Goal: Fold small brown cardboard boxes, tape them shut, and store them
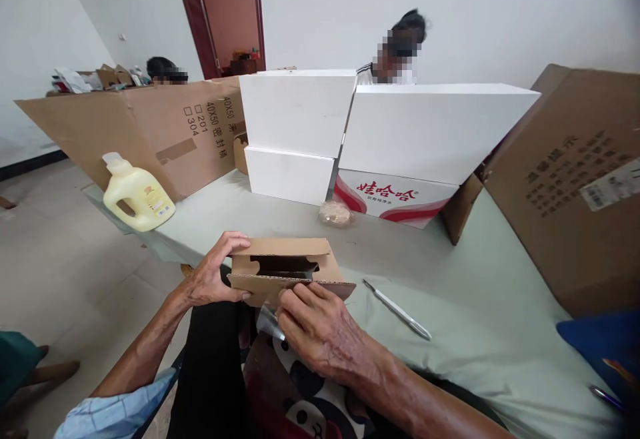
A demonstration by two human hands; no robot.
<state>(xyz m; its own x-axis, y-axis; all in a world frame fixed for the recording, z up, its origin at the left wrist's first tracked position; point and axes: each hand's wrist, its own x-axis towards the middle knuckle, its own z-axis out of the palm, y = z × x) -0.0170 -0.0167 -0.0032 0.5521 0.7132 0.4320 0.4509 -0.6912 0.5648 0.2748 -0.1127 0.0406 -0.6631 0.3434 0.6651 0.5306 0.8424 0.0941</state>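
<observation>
A small brown cardboard box with its top open is at the table's near edge, and its dark inside shows between the flaps. My left hand grips the box's left end, thumb at the front and fingers over the back. At the front flap, my right hand has its fingers curled over the edge of the cardboard. Just below that hand, a piece of clear plastic hangs down. A slim white-handled tool with metal ends lies to the right of the box.
White boxes stand stacked across the table, above a red-and-white carton. A yellow jug is at the left, near a large carton. Another big carton borders the right. A wrapped bundle lies mid-table. Two people are beyond.
</observation>
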